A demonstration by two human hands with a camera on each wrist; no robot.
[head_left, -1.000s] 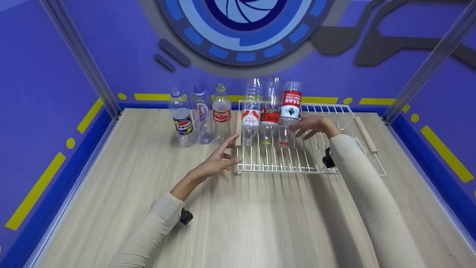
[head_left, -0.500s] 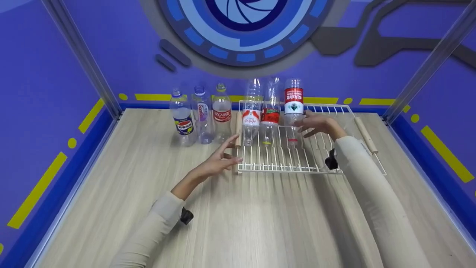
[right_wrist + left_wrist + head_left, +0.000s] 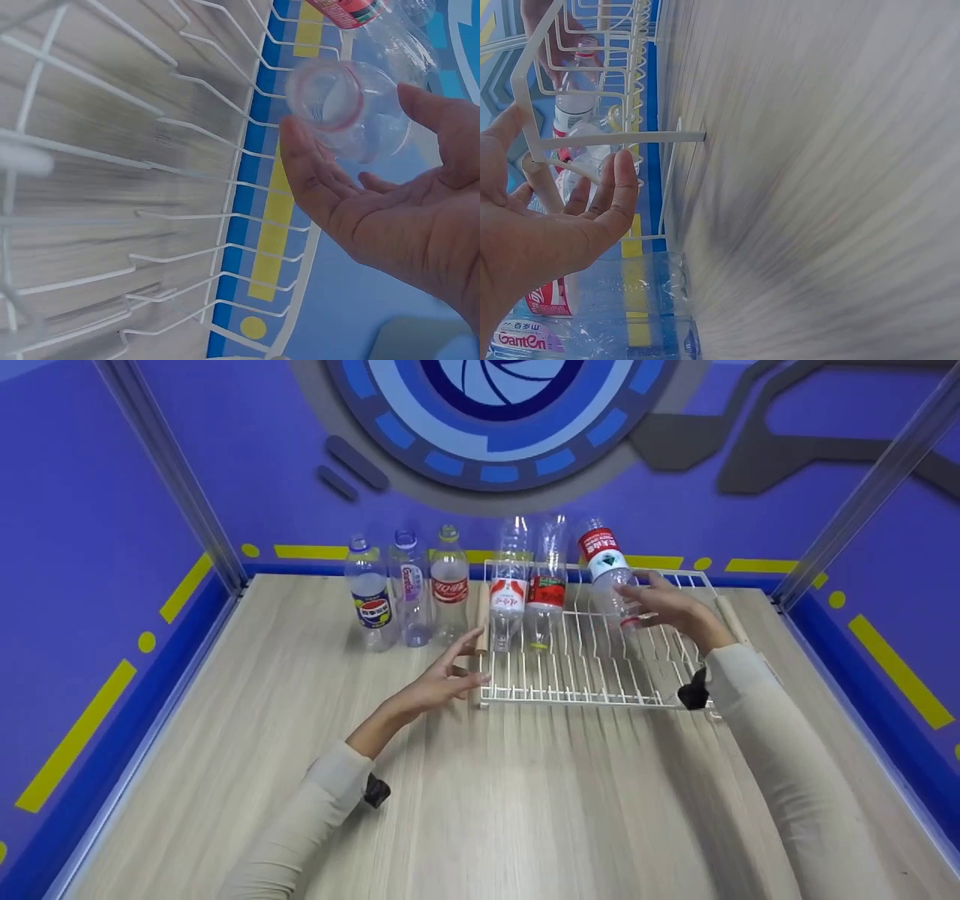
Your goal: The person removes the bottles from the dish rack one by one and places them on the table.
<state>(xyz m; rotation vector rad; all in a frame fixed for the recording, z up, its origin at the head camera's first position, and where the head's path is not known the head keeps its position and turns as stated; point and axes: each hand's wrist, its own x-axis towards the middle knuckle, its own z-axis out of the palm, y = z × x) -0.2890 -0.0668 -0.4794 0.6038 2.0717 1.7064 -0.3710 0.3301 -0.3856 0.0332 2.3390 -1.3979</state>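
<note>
My right hand holds an upside-down clear plastic bottle with a red-and-white label. It leans over the white wire rack, base up to the left and neck down to the right. In the right wrist view my thumb and fingers surround the bottle's neck, whose mouth has a red ring. My left hand is at the rack's front left corner, thumb and fingers spread and touching it beside the wooden handle. A white-labelled bottle and a red-labelled bottle stand neck down in the rack.
Left of the rack stand three upright capless bottles: a blue-labelled Pepsi bottle, a purple-labelled Ganten bottle and a red-labelled Coca-Cola bottle. A purple panel wall rises behind the wooden tabletop. The rack's second wooden handle is on the right.
My right hand has moved right along the rack with the bottle. The bottle has gone from nearly upright to leaning, its neck swung right. My left hand stays at the corner.
</note>
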